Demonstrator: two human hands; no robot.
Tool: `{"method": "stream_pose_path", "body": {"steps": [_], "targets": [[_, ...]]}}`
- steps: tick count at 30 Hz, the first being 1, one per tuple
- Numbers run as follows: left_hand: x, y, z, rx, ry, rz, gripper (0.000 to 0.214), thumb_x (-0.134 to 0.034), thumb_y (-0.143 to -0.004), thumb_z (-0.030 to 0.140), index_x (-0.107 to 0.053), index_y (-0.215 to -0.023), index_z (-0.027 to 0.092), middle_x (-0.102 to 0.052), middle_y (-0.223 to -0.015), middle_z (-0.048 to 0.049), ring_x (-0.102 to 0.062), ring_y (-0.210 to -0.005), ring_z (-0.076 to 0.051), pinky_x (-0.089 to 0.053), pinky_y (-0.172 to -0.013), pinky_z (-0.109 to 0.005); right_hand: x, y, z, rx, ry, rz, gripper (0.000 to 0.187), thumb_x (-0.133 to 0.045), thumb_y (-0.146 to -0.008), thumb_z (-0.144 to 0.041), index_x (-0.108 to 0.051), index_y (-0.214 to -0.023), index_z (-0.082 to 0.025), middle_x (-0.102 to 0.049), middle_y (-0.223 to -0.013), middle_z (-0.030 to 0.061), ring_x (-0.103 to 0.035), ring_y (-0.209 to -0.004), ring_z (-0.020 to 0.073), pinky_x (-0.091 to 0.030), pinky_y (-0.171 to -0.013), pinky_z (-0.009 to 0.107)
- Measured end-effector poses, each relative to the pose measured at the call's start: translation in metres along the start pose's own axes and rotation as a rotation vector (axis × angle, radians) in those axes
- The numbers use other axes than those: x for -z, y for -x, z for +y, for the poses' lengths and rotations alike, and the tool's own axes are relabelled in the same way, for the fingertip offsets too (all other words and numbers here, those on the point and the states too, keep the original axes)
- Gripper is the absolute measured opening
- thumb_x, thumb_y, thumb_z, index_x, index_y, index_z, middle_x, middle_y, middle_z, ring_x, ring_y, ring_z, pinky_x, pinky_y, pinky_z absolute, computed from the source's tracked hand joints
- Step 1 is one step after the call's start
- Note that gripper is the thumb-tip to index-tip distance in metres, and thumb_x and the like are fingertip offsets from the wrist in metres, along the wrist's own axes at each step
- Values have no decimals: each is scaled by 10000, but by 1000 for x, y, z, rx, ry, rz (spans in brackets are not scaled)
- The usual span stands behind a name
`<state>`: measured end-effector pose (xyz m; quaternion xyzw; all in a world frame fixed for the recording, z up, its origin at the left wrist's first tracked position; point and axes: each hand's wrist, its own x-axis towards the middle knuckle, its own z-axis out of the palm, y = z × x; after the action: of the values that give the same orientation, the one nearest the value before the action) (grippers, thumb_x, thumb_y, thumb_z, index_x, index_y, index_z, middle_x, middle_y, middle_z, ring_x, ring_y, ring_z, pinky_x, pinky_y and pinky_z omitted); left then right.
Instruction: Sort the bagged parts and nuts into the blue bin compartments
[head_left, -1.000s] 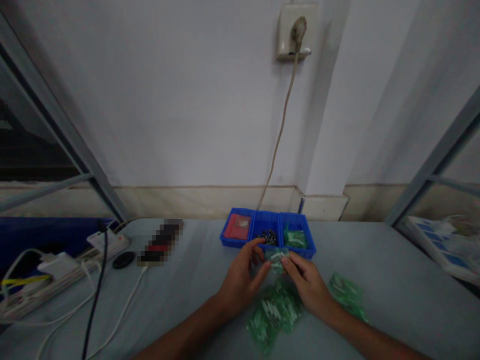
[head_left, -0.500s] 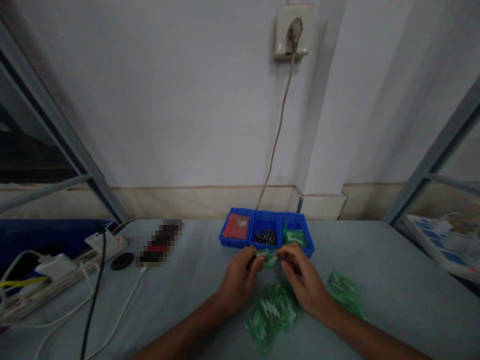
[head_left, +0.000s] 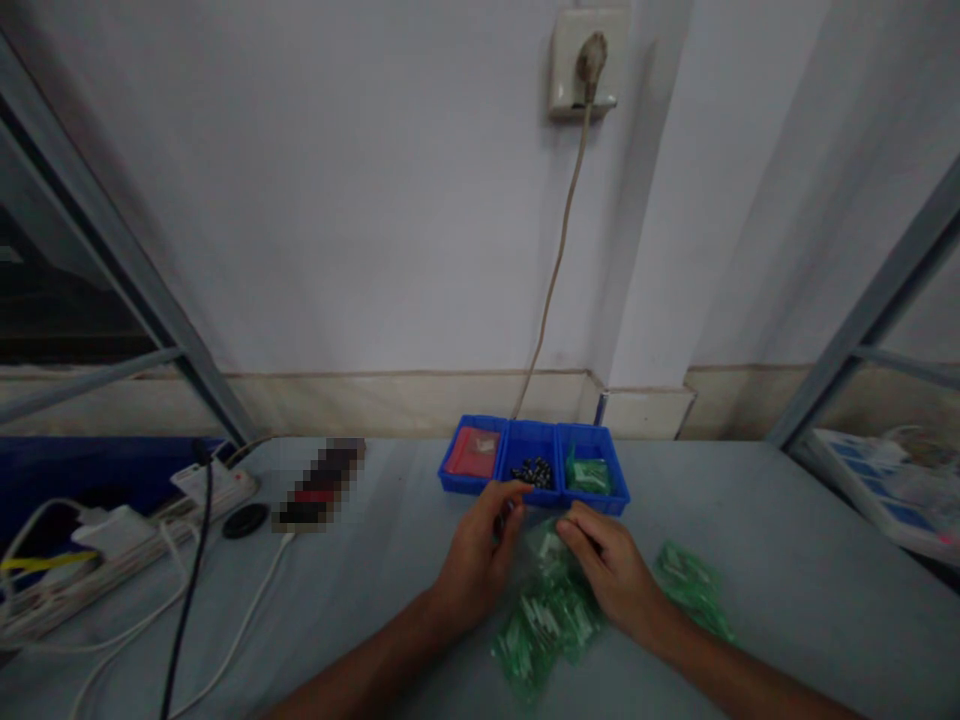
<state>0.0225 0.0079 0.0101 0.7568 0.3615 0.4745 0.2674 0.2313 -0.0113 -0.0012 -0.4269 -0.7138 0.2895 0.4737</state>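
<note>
**A:** Where are the hands?

**B:** Both are low over the tabletop (head_left: 375,600), just in front of the blue tray (head_left: 457,485). The right hand (head_left: 611,565) has its fingers drawn narrow on the edge of a small green bag (head_left: 547,545), which sits between the two hands. The left hand (head_left: 478,555) is curled, its thumb reaching toward the tray's front wall. I cannot tell whether it holds anything.

**A:** What crowds them?

**B:** A pile of green bags (head_left: 544,625) lies right under the wrists, touching the small one. A loose green bag (head_left: 690,590) lies apart, beside the right forearm. The tray has three compartments: a red packet (head_left: 472,455) on the left, small dark parts (head_left: 534,470) in the middle, more green packets (head_left: 590,475) on the right.

**A:** And further off?

**B:** A power strip (head_left: 214,485) with a black cable (head_left: 191,590) sits at the left, a black disc (head_left: 246,520) beside it. A cord (head_left: 559,270) hangs from the wall socket (head_left: 585,65) down behind the tray.

**A:** Any writing?

**B:** The red packet carries a pale label, too small and dim to read.
</note>
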Motion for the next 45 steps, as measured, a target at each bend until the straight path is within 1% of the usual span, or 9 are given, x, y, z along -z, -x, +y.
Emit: {"method": "stream_pose_path", "body": {"steps": [5,10,14,17,21,29,36,41,45], "targets": [[-1,3,-5,-127,-77,-103,494,-690,-951,162,-596,-1413,309,-584,-1312,-94,-624,-1053,-218,-554,-851,-334,-2,0,5,-117,-74,51,429,-504,-1088,-502,-493,-765,-221,-431,-705,-44,-453,-666,149,-354,-624,269],[1,0,1,-129,-132,-47,101,-653,-1032,306,-707,-1049,222,-655,-1088,-80,-621,-1022,-231,-523,-933,-377,-2,1,6,-156,-116,15,484,-464,-1094,-545,-538,-746,-216,-408,-642,-52,-432,-598,144,-346,-581,272],[2,-4,1,0,-149,-5,273,-582,-1069,381,-673,-888,197,-656,-847,-40,-580,-807,-201,-468,-755,-313,-3,2,0,-99,-101,57,274,-555,-1069,-484,-615,-1126,-223,-570,-838,-14,-533,-683,166,-438,-641,275],[1,-5,-2,90,-70,-24,199,-616,-1048,381,-703,-1019,205,-664,-856,-22,-582,-772,-184,-452,-728,-292,-3,2,-2,-11,-42,46,328,-608,-1049,-390,-553,-1345,-260,-635,-1049,39,-575,-740,180,-488,-681,297],[-3,-4,-7,176,63,-17,343,-706,-982,363,-606,-1280,226,-573,-761,51,-562,-695,-162,-438,-676,-263,-1,0,-3,101,55,18,208,-592,-1038,-248,-647,-1237,-271,-612,-1083,63,-586,-795,199,-516,-738,328],[-4,-4,-6,183,166,-27,174,-591,-1042,354,-548,-1140,217,-594,-848,30,-556,-762,-158,-439,-722,-269,-1,-3,1,64,48,-53,461,-668,-888,-53,-647,-1274,-304,-513,-1309,80,-610,-890,193,-545,-721,308],[-2,-5,-4,185,160,-50,221,-515,-1089,413,-588,-1102,205,-608,-871,9,-566,-776,-165,-444,-717,-271,3,-5,-7,112,54,-55,183,-590,-1062,-246,-652,-1233,-268,-618,-1233,87,-622,-1076,245,-516,-961,394],[0,-4,-2,173,84,-115,329,-410,-1129,434,-638,-1061,207,-653,-888,-6,-581,-787,-176,-442,-760,-294,4,-5,-8,117,34,-81,139,-527,-1083,-225,-656,-1131,-249,-644,-1157,76,-623,-1081,236,-501,-973,381],[0,-3,-2,186,110,-75,327,-397,-1128,459,-616,-1153,217,-652,-958,-19,-575,-821,-185,-452,-778,-299,1,-3,-6,130,60,-94,377,-592,-926,-48,-608,-1238,-258,-614,-1244,84,-615,-1035,228,-524,-869,346]]}}
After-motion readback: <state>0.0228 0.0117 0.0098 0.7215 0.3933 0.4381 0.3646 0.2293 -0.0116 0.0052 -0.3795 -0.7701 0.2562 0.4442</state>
